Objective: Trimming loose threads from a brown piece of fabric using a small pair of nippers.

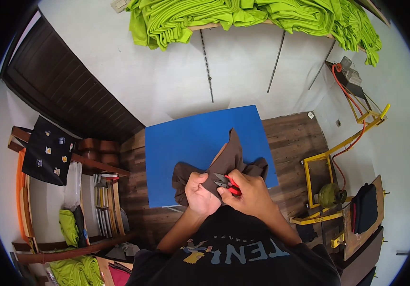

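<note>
A dark brown piece of cloth (229,156) is raised over the near part of a blue table (181,143). My left hand (202,198) is closed on its near left part, thumb on top. In my right hand (251,193) are small thread snips (233,187) with red handles. Their grey blades stand apart and point left, close against the cloth near my left thumb. Folds of the cloth hang out on both sides of my hands. Whether a thread lies between the blades is too small to tell.
Bright green folded fabric (205,19) is piled on a wall shelf beyond the table. To the right stands a yellow metal frame (308,181) with a red hose and a green gas cylinder (331,195). A wooden rack (109,167) holding a black printed cloth (50,150) is on the left.
</note>
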Demonstrator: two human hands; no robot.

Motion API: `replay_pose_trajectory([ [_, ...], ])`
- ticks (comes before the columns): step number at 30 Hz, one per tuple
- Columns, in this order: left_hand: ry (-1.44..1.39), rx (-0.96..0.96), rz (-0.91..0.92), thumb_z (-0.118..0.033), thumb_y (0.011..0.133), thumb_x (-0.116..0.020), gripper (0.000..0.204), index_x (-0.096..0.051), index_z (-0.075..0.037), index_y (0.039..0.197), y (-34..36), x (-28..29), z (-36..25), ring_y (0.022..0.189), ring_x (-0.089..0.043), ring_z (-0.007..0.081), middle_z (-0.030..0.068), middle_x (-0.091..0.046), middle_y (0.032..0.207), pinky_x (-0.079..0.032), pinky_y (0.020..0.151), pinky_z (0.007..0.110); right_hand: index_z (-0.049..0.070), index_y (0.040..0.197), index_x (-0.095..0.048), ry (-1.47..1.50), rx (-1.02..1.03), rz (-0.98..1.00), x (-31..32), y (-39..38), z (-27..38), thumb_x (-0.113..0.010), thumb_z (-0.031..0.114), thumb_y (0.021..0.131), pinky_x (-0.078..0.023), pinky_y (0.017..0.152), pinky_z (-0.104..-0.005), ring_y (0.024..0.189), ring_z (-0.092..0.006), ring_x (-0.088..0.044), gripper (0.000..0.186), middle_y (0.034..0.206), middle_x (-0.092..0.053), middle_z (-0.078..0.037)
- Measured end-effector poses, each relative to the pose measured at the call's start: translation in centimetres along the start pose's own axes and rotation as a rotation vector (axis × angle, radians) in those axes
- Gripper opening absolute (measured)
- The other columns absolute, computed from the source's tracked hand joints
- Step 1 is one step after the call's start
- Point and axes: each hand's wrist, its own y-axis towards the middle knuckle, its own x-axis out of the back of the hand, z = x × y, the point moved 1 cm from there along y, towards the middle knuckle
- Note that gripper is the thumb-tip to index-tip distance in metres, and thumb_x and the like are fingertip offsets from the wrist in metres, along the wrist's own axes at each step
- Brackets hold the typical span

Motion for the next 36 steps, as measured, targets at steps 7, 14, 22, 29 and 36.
replay_pose_trajectory([
  [7,0.077,0.007,-0.049,-0.031,0.087,-0.034,0.074,-0.014,0.006,0.147,1.7,-2.0,-1.8,0.131,-0.043,0.0282,0.0207,-0.035,0.147,-0.031,0.110,0.037,0.003,0.078,-0.053,-0.019,0.129,-0.020,-1.2,1.4,0.1,-0.075,0.017,0.075,-0.044,0.047,-0.0345,0.051,-0.0279,-0.059,0.026,0.060,-0.056,-0.012],
  [14,-0.018,0.055,-0.083,-0.034,0.084,-0.039,0.079,-0.015,0.006,0.148,-0.5,-2.8,-3.7,0.131,-0.042,0.0300,0.0212,-0.034,0.148,-0.029,0.111,0.038,0.003,0.079,-0.056,0.077,0.060,-0.080,-2.1,0.9,1.3,-0.071,0.024,0.078,-0.043,0.047,-0.0334,0.047,-0.0236,-0.054,0.025,0.058,-0.050,-0.010],
  [22,-0.225,0.194,-0.020,-0.036,0.081,-0.042,0.083,-0.018,0.009,0.146,-1.3,0.0,-6.8,0.136,-0.034,0.0344,0.0245,-0.025,0.151,-0.027,0.112,0.042,0.003,0.072,-0.053,0.717,-0.362,-0.522,-3.6,6.5,-6.3,-0.044,0.038,0.099,-0.043,0.063,-0.0244,0.080,-0.0172,-0.064,0.045,0.066,-0.056,-0.003],
  [29,-0.134,0.178,-0.129,-0.036,0.084,-0.039,0.076,-0.026,0.010,0.143,-2.9,1.0,-9.6,0.131,-0.042,0.0361,0.0261,-0.036,0.145,-0.030,0.111,0.044,0.015,0.073,-0.035,0.991,-0.481,0.009,-3.4,6.3,-7.0,-0.072,-0.002,0.077,-0.038,0.059,-0.0249,0.064,-0.0089,-0.047,0.040,0.071,-0.051,0.000],
  [36,0.245,0.251,-0.436,-0.013,0.090,-0.061,0.031,-0.054,0.003,0.116,-4.5,7.9,-9.1,0.104,-0.061,0.0205,0.0086,-0.063,0.111,-0.048,0.092,0.030,0.013,0.074,-0.038,0.788,-0.370,-0.202,-1.1,5.1,-3.5,-0.076,0.000,0.076,-0.043,0.069,-0.0256,0.078,-0.0092,-0.055,0.040,0.083,-0.060,-0.004],
])
